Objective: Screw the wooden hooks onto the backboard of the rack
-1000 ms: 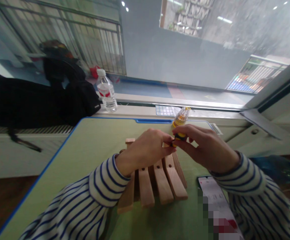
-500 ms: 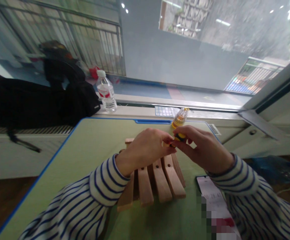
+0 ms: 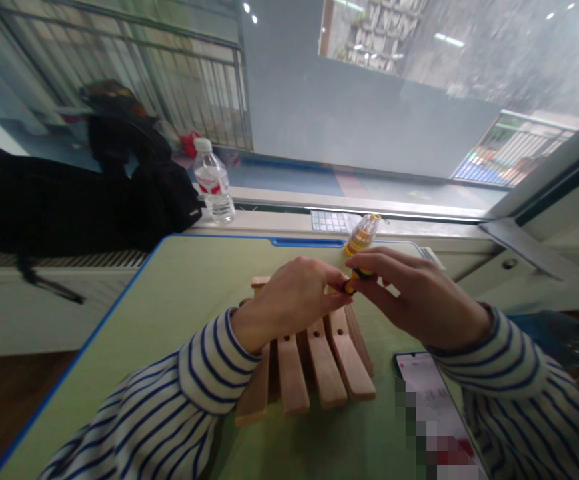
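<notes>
Over the wooden piece, my right hand (image 3: 414, 293) grips a yellow-and-black screwdriver (image 3: 362, 273) by its handle, fingers and thumb closed around it. My left hand (image 3: 299, 290) pinches the screwdriver's front end between thumb and forefinger; its tip is hidden by the fingers. Below both hands sits a wooden assembly (image 3: 319, 367) with several flat slats, some with a dark round hole. My left hand and wrist cover its upper left part.
A clear bottle-shaped container with yellow parts (image 3: 363, 233) stands at the table's (image 3: 194, 267) far edge. A phone (image 3: 432, 393) lies right of the slats. On the sill are a water bottle (image 3: 213, 183) and a black bag (image 3: 159, 193), in front of a window.
My right hand has shifted slightly right and turned a little with the screwdriver, showing more of its front end. My left hand stays nearly still, and the view has moved slightly.
</notes>
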